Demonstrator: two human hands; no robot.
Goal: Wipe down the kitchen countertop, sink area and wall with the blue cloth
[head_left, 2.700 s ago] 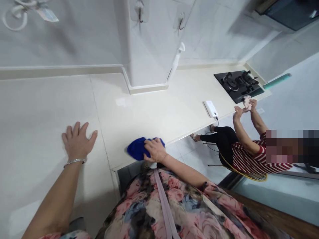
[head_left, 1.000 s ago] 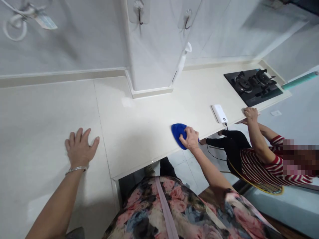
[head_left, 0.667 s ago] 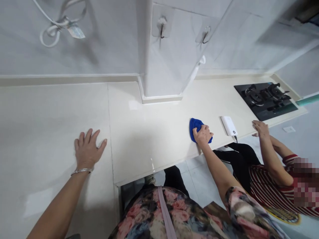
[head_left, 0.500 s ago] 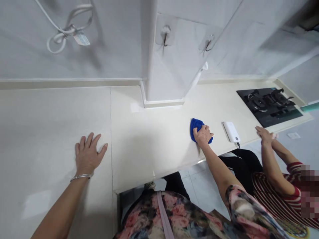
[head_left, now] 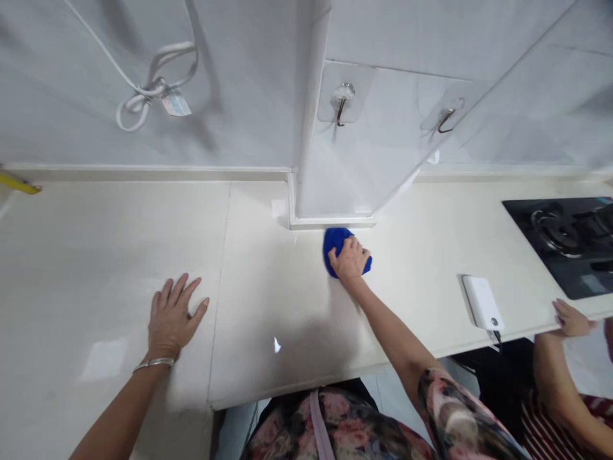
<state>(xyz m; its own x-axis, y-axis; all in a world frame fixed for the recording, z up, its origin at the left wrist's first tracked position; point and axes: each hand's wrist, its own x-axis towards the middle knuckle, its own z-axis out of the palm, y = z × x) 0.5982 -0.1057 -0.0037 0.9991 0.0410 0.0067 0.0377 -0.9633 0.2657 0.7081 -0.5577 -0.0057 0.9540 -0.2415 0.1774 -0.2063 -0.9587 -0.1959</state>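
Note:
My left hand (head_left: 171,319) lies flat on the pale countertop (head_left: 268,300), fingers spread, a silver bangle at its wrist. Under my right hand (head_left: 350,259) is a blue cloth (head_left: 335,241), pressed on the counter just below the base of the wall pillar. The fingers of that hand curl over the cloth, which shows at both sides of them.
A white power bank (head_left: 483,301) with a cable lies right of my right arm. Farther right are a black gas stove (head_left: 565,236) and another person's hand (head_left: 572,319) at the counter edge. Hooks (head_left: 341,112) and a tied white cord (head_left: 148,89) hang on the walls.
My right hand and the blue cloth have moved left along the counter, closer to the pillar base. The view has shifted, and a yellow object now shows at the far left. My left hand stays flat.

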